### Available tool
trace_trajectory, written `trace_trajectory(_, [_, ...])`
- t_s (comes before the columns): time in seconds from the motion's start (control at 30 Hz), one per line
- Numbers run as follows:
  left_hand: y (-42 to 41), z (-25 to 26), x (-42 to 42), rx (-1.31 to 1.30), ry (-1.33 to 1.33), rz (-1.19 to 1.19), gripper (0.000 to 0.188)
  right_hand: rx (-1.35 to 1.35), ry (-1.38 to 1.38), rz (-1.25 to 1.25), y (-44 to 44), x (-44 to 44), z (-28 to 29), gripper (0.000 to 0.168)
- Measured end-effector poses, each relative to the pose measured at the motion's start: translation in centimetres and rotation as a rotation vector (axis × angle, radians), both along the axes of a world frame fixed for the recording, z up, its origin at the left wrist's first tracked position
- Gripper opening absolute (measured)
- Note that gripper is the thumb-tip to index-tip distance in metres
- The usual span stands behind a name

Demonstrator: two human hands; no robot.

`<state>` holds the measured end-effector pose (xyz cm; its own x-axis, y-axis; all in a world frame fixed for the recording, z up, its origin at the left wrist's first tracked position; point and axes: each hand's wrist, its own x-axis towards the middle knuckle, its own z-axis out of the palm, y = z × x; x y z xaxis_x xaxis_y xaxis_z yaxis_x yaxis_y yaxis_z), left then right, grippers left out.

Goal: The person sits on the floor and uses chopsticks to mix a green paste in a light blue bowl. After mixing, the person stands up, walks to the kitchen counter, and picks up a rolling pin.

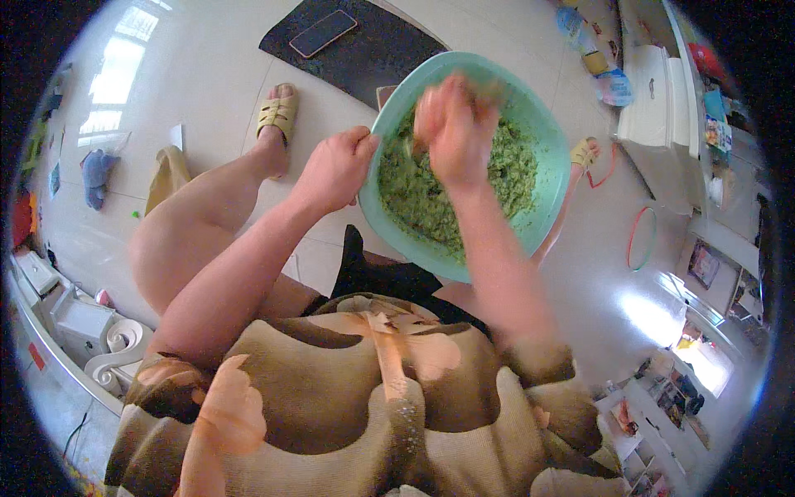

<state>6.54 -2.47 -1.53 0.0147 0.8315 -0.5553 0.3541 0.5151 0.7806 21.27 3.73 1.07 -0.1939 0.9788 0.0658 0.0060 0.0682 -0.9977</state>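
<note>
A light green plastic basin [464, 271] sits in front of me, above the floor between my legs. Inside it lies a finely chopped green mixture [422, 205] that looks moist and crumbly. My left hand [340, 163] grips the basin's left rim, fingers curled around the edge. Over the mixture is my right hand [456, 127], blurred by motion, with its fingers bent. Blur hides whether those fingers hold anything. My right wrist and forearm cover part of the mixture.
Beyond the basin a smartphone [323, 33] rests on a black surface [379, 53]. A blue plush toy [97, 177] lies on the tiled floor at left. On the right are a hoop [641, 239] and a white cabinet [649, 99]. White drawers [81, 317] stand at lower left.
</note>
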Motion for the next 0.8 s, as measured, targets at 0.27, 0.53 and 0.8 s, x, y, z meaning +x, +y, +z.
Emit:
trace_trajectory(0.27, [-0.1,0.3,-0.2,-0.028,-0.023,0.005,0.032,-0.171,0.106,-0.238,-1.7,10.5,-3.2,0.042])
trace_trajectory(0.53, [0.5,0.7,0.1,-0.061,-0.053,-0.007,0.035,-0.045,0.269,-0.297,0.9,13.1,-2.3,0.042])
trace_trajectory(0.8, [0.1,-0.1,0.4,0.029,0.007,-0.039,0.036,-0.033,0.238,-0.209,3.6,5.4,-1.9,0.043])
